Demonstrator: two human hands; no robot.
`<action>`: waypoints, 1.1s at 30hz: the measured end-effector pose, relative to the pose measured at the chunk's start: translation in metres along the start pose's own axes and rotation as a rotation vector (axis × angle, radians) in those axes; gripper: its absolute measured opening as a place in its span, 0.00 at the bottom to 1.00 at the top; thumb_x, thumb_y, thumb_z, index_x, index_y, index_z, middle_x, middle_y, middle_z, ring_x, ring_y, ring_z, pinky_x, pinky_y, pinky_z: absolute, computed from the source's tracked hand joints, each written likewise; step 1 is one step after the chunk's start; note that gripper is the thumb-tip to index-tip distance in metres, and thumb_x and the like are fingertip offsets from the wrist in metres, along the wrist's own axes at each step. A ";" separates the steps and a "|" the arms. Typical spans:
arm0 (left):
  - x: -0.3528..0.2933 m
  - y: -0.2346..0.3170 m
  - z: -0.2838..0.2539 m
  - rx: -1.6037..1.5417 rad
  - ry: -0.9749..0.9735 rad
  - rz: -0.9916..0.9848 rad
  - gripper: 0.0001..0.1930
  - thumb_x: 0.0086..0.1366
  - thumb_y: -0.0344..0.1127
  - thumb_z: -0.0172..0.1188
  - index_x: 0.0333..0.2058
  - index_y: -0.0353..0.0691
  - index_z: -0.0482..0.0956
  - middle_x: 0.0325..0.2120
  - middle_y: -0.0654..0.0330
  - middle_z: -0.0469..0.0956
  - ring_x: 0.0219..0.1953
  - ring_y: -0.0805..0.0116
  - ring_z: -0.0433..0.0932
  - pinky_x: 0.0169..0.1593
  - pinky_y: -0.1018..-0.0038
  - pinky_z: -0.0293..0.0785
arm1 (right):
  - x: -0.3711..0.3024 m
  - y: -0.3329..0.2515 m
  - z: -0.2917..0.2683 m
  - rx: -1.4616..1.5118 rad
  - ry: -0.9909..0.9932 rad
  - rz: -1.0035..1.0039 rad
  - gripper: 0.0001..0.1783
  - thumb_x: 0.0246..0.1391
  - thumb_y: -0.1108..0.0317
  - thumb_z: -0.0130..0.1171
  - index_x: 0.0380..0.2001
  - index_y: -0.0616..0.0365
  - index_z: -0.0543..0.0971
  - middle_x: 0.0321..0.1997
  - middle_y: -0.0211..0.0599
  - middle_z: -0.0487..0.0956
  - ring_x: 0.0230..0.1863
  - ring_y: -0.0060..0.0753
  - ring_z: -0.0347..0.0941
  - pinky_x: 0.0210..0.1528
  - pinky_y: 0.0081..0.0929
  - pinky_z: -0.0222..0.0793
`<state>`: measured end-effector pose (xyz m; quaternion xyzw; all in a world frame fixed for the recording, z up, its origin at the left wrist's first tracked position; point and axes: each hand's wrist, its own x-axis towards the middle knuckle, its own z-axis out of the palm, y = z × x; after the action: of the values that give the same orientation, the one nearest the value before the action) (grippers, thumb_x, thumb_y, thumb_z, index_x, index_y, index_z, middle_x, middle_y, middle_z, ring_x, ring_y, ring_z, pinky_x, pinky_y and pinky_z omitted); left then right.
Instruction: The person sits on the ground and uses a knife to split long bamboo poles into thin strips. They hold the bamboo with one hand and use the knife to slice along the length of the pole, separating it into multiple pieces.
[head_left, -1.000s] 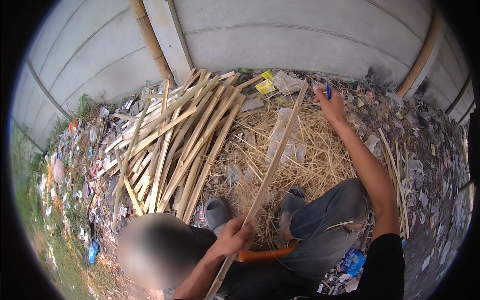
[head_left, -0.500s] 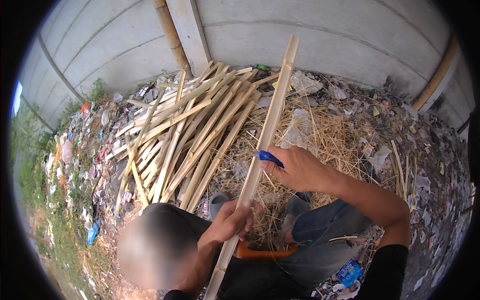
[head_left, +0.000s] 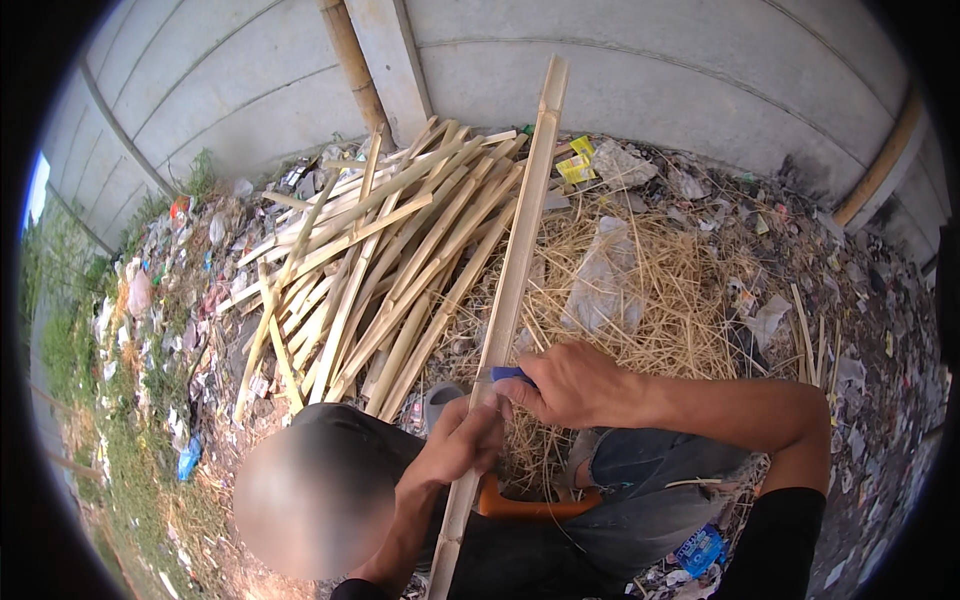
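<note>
A long bamboo strip (head_left: 510, 290) runs from near the person's lap up and away toward the wall (head_left: 650, 70), leaning slightly right at its far end. The left hand (head_left: 462, 442) is closed around its lower part; the right hand (head_left: 565, 385), just above and right, pinches what seems a blue-handled tool (head_left: 510, 375) against the strip's edge. Left of the strip lies a pile of split bamboo (head_left: 390, 270); right of it, straw (head_left: 670, 290) and litter. An orange handle (head_left: 530, 505) lies in the lap.

A crumpled yellow wrapper (head_left: 577, 160) is seen by the wall — a blue packet (head_left: 697, 549) lies near the lower edge.
</note>
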<state>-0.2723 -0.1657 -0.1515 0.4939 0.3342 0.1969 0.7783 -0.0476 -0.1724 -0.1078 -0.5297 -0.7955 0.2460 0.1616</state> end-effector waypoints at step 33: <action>-0.017 -0.024 0.018 -0.042 -0.262 -0.228 0.18 0.81 0.48 0.42 0.41 0.37 0.69 0.14 0.71 0.55 0.12 0.78 0.56 0.17 0.76 0.55 | -0.017 0.147 -0.114 -0.353 0.713 0.397 0.40 0.69 0.38 0.47 0.23 0.67 0.81 0.15 0.55 0.72 0.20 0.59 0.71 0.28 0.50 0.64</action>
<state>-0.2715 -0.1984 -0.1626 0.4577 0.2793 0.0481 0.8427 0.1299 -0.1160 -0.0966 -0.7433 -0.6028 -0.0652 0.2827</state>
